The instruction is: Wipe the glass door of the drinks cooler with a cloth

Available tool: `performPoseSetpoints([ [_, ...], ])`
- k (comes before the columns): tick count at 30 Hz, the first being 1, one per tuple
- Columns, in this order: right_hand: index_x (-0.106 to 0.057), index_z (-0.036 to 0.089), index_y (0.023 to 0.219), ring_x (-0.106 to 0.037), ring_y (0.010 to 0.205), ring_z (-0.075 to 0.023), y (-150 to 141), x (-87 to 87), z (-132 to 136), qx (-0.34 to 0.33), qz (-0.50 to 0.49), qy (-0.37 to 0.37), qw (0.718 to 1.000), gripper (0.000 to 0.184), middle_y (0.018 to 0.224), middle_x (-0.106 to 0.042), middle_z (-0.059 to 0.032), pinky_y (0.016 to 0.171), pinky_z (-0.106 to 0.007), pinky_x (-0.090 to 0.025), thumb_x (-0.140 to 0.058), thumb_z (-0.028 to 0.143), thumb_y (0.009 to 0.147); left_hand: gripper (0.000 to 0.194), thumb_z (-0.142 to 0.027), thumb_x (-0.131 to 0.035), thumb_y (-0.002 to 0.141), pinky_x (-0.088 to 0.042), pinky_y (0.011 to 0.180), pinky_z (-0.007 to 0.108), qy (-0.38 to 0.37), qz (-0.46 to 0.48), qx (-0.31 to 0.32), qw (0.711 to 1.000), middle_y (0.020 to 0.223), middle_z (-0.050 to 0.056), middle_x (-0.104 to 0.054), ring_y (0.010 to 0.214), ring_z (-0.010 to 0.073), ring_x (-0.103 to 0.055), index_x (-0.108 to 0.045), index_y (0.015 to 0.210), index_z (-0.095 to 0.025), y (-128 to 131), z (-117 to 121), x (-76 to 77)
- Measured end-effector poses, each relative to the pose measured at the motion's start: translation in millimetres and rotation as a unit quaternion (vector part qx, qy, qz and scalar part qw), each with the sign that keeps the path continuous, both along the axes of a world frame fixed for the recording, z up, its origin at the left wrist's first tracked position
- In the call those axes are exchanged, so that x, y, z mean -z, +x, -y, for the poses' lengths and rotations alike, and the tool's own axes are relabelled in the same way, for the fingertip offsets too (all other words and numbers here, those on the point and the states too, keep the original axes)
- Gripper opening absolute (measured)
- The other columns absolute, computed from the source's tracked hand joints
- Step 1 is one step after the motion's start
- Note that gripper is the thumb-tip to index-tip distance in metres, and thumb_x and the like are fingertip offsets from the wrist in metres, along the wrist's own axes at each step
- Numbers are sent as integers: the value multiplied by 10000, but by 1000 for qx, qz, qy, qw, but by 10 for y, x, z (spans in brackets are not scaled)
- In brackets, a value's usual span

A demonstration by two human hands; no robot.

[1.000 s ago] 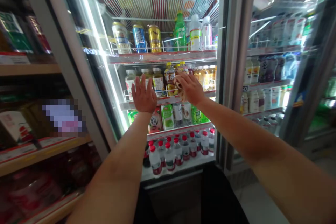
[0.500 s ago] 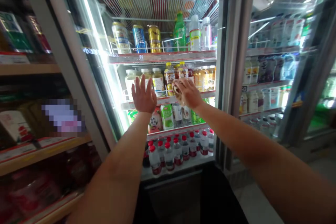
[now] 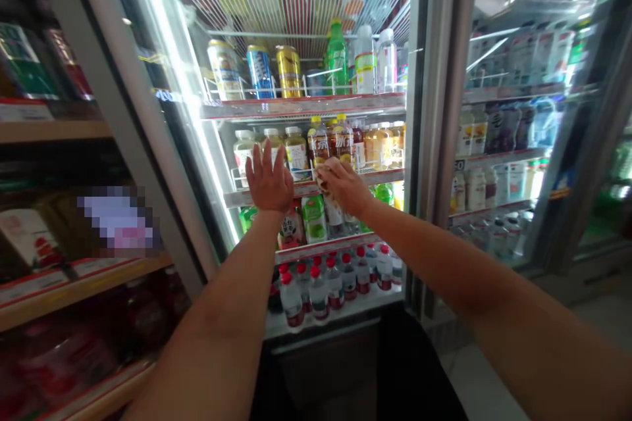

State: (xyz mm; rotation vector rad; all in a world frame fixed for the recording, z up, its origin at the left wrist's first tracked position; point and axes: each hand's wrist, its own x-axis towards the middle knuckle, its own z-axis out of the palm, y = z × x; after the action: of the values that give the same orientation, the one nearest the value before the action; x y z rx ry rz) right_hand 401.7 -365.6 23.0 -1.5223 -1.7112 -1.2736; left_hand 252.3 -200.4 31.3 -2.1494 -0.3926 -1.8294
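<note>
My left hand (image 3: 269, 179) is raised with its fingers spread, apparently flat against the glass door of a lit drinks cooler. Under my right hand (image 3: 345, 187) is a crumpled, pale brown patterned cloth (image 3: 326, 185), pressed toward the same glass. The fingers curl over the cloth and hide part of it. Behind the hands stand pale-capped bottles (image 3: 297, 152) and yellow-capped tea bottles (image 3: 344, 138). A green-labelled bottle (image 3: 315, 217) shows just below and between them.
Red-capped water bottles (image 3: 318, 293) line the cooler's bottom shelf. Cans (image 3: 288, 71) and a green bottle (image 3: 338, 56) stand higher up. A metal door frame (image 3: 439, 131) separates another cooler on the right. Wooden shelves (image 3: 83, 286) with packages are on the left.
My right hand and the cloth have shifted slightly left and down across the glass. The left hand has stayed nearly in place, still spread.
</note>
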Motion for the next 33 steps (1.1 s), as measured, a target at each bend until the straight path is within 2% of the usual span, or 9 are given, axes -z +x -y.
performPoseSetpoints([
  [5,-647,149,1391,-573,1277,-290,35,-16,15,-20,78,-72,994,359,1364,-662,-147,1114,-477,-532,-526,183,1055,550,-290,-443,1033,-26,1351,515,-3,-3,-6,1000,1700,81,-324,1618,302,-116,-518,1560,-151,10,-12,-3],
  [8,-627,136,1419,-576,1255,-296,71,-135,26,0,14,-15,1000,404,1387,-641,-149,1114,-456,-528,-514,123,1032,549,-289,-425,1042,-21,1346,528,11,-5,-7,1000,1701,91,-324,1617,312,-122,-507,1563,-139,18,-48,6],
  [11,-615,157,1437,-576,1230,-296,92,-146,24,4,-53,43,998,432,1390,-623,-146,1118,-459,-524,-498,102,1025,554,-264,-437,1038,-38,1339,555,25,-3,-3,1000,1704,107,-312,1621,302,-104,-485,1575,-142,20,-81,16],
  [18,-655,129,1373,-577,1252,-307,65,-13,16,-14,38,-44,998,357,1349,-645,-152,1129,-473,-515,-531,154,1039,561,-273,-457,1031,-31,1335,561,20,-3,17,1000,1705,102,-309,1626,282,-85,-478,1582,-169,15,-112,20],
  [22,-610,164,1438,-566,1269,-293,57,-76,-34,-21,-76,45,996,426,1384,-626,-131,1153,-460,-503,-472,115,1039,573,-300,-427,1031,-58,1334,552,43,1,8,999,1709,91,-300,1626,263,-72,-470,1591,-188,15,-134,29],
  [25,-575,152,1477,-551,1294,-299,66,-34,-58,-29,-144,106,984,474,1408,-610,-143,1182,-489,-484,-447,89,1026,566,-316,-433,1030,-58,1337,540,46,10,11,999,1700,94,-321,1623,268,-88,-489,1580,-192,25,-148,35],
  [29,-615,156,1442,-551,1296,-313,76,67,-22,-25,-56,24,998,444,1408,-621,-153,1169,-509,-494,-489,101,1020,569,-297,-490,1014,-48,1335,542,40,14,12,999,1696,84,-333,1619,287,-121,-493,1573,-192,39,-153,35],
  [31,-651,137,1395,-554,1294,-312,79,51,4,-23,5,-25,999,396,1392,-636,-162,1161,-491,-498,-511,117,1025,573,-297,-503,1010,-53,1335,542,45,15,16,999,1695,90,-337,1617,292,-132,-494,1573,-193,42,-155,35],
  [33,-652,132,1390,-562,1273,-301,81,-9,21,-15,15,-29,999,394,1376,-643,-158,1143,-469,-508,-502,107,1026,572,-302,-501,1013,-61,1336,541,49,19,18,998,1693,92,-340,1617,289,-135,-492,1576,-205,40,-156,37],
])
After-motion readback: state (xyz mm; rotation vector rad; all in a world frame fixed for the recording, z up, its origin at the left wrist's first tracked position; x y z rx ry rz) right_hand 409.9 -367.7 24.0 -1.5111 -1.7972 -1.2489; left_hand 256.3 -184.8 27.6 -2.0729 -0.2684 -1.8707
